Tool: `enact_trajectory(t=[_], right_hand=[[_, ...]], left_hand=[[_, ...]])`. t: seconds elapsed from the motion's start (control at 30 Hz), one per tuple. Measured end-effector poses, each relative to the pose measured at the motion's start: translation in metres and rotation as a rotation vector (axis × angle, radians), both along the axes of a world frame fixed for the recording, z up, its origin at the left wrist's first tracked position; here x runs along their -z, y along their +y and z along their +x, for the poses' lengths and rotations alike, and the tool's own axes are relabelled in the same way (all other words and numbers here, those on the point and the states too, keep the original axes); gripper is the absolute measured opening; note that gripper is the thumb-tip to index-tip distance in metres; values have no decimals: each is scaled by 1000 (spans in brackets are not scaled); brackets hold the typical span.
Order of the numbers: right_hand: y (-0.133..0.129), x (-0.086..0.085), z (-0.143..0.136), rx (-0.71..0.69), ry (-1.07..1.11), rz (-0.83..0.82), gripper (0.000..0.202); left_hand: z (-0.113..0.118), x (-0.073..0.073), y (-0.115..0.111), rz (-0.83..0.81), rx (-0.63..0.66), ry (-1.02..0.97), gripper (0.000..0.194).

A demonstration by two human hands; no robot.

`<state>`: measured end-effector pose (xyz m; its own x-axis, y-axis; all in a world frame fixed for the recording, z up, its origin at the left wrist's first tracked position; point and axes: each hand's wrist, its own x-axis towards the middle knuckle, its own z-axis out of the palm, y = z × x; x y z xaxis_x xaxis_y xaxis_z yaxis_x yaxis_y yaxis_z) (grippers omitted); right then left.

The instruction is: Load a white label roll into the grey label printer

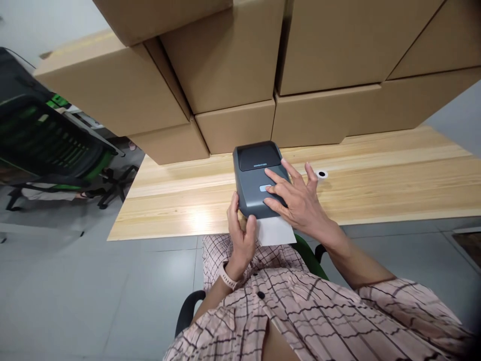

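Near the front edge of the wooden table (180,198), a dark grey device (248,186) sits before stacked cardboard boxes (233,75), white paper (276,231) jutting from its front end. The person's left hand (243,238) cups its front left corner, thumb and fingers apart. The right hand (298,200) lies over its top, unclosed with fingers spread, one fingertip at the pale button (263,188); just beyond that hand is a small white round item (322,174)

Centre frame, the left hand (243,239) and right hand (300,203) touch a dark-grey rounded box-shaped machine (248,186); white rectangular paper (276,232) protrudes below.
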<state>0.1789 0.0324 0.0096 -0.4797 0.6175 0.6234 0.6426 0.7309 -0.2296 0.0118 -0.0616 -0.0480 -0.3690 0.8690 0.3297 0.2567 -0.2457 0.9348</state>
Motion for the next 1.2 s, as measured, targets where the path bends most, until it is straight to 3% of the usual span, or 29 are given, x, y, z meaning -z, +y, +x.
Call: enact_trajectory(t=[0.13,0.2,0.27,0.4,0.53,0.67,0.77,0.87,0.97,1.07,1.2], right_hand=[[3,-1,2,-71,90,-189,23],[0,9,4,-97,213,-295,22],[-8,26,7,-76,411,-395,35],[-26,64,12,-18,705,-569,61],[-30,71,18,-70,706,-569,60],[-28,59,27,-155,722,-610,57],[-20,42,33,-174,658,-581,63],[3,14,31,-187,556,-488,72],[44,-20,16,-184,510,-337,74],[92,-49,-7,-99,517,-188,68],[151,-70,-30,-67,520,-133,64]], left_hand=[[8,1,-4,-89,49,-28,79],[6,3,-4,-123,58,-54,85],[3,6,-3,-153,69,-74,88],[-6,11,0,-106,29,62,77],[-12,10,0,-37,-3,151,63],[-11,5,0,-19,-22,121,60],[-14,-10,7,20,-14,90,58],[-26,-37,30,79,22,71,58],[-44,-58,68,139,50,75,54],[-56,-55,102,20,60,3,53],[-51,-27,115,-227,119,-231,70]])
